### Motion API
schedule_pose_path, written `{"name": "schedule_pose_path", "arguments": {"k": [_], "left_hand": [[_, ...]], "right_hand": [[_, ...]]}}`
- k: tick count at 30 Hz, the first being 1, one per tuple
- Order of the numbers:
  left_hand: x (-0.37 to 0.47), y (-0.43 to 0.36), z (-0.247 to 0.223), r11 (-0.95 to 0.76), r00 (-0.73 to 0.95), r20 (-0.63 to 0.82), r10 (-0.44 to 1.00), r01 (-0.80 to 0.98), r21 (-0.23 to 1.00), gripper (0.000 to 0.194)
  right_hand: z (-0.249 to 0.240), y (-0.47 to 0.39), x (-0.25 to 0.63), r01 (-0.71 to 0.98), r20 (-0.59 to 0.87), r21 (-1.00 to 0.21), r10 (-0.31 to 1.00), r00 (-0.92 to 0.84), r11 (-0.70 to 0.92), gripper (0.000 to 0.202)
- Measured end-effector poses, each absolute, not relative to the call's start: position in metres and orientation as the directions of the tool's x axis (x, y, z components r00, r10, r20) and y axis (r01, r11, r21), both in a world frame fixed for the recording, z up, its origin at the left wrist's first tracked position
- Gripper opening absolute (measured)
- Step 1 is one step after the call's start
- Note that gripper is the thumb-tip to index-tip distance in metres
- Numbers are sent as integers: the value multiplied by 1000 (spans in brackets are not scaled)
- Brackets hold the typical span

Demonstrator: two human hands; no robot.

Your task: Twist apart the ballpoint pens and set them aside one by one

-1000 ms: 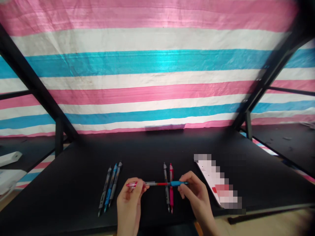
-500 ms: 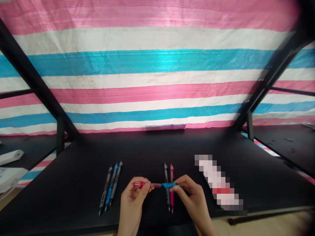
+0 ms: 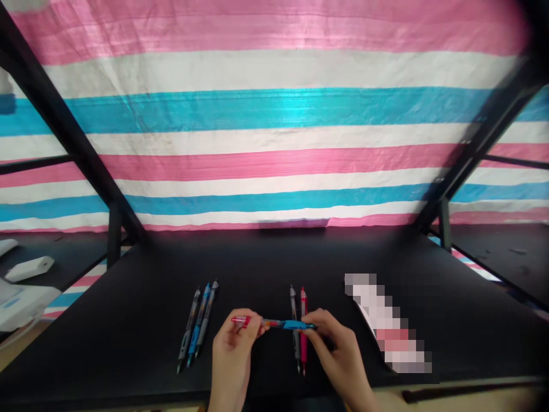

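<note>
Between my two hands a pen (image 3: 274, 324) lies level, with a red clicker end at the left, a clear barrel and a blue grip at the right. My left hand (image 3: 235, 337) pinches the red end. The fingers of my right hand (image 3: 337, 343) close on the tip end, just past the blue grip. Beneath the held pen, a grey pen (image 3: 295, 343) and a red pen (image 3: 304, 347) rest side by side on the black table (image 3: 257, 257), partly covered by it and my right fingers.
Left of my hands lie a dark grey pen (image 3: 185, 342), a blue pen (image 3: 195, 337) and another grey pen (image 3: 203, 332). A long pixelated pale item (image 3: 386, 320) lies at the right. Black frame posts (image 3: 90, 160) and a striped sheet (image 3: 274, 114) stand behind.
The view has shifted slightly, so the table and pens appear a little farther right. Both hands keep their grip on the pen, which is held almost as before.
</note>
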State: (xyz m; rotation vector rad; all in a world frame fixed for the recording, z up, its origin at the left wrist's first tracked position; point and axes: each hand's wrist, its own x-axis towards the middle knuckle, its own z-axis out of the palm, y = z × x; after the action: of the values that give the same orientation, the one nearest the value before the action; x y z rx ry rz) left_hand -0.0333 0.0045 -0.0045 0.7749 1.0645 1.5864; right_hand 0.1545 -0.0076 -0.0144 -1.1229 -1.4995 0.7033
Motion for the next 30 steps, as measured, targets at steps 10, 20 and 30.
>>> {"name": "schedule_pose_path", "arguments": {"k": [10,20,30], "left_hand": [[-34,3,-7,-65,-260,-34,965,-365,929,29],[-32,3,0,-76,-302,-55,952,-408,910,30],[-34,4,-6,-85,-288,-46,956,-425,901,27]], "right_hand": [[-10,-11,152,460,515,-755,857,-24,467,27],[-13,-10,150,420,508,-789,861,34,449,22],[-11,-10,152,483,528,-744,849,0,462,17]]}}
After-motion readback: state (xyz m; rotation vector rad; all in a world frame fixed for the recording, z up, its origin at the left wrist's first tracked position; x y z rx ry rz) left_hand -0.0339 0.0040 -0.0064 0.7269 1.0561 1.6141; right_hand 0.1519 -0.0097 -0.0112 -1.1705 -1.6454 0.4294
